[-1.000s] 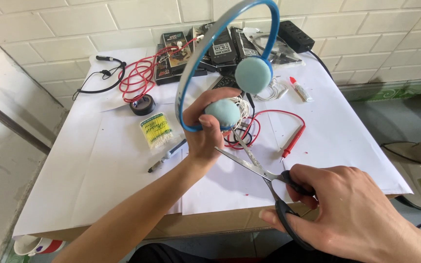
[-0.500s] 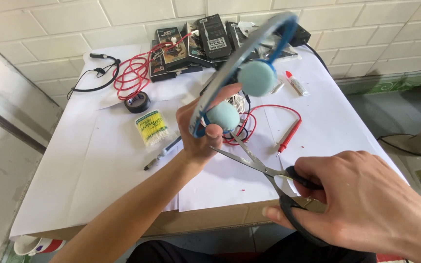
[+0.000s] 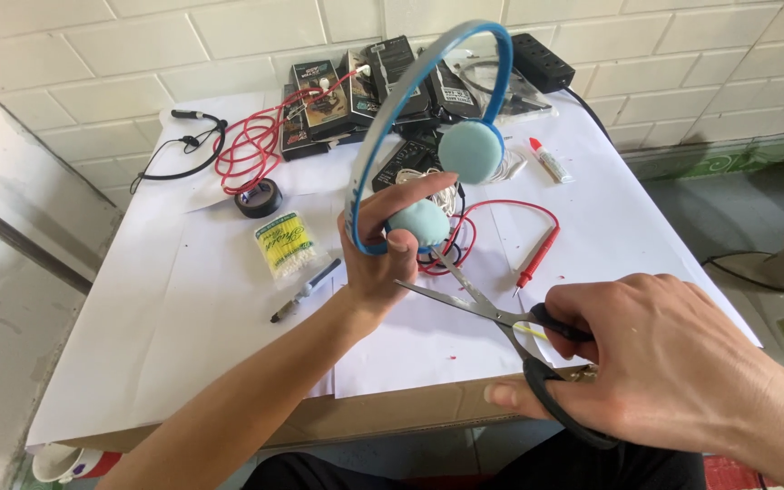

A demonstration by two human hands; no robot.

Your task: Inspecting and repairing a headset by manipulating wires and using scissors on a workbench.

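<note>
bright even daylight, soft shadows, sharp focus, slight wide-angle edge distortion

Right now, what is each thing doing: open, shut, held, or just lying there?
Scissors: blades open, in the right hand.
Headphones: held up off the table by the left hand.
Pen: lying flat on the white paper.
Tape roll: lying flat.
Cotton swab pack: lying flat.
Red wire: in a loose coil.
</note>
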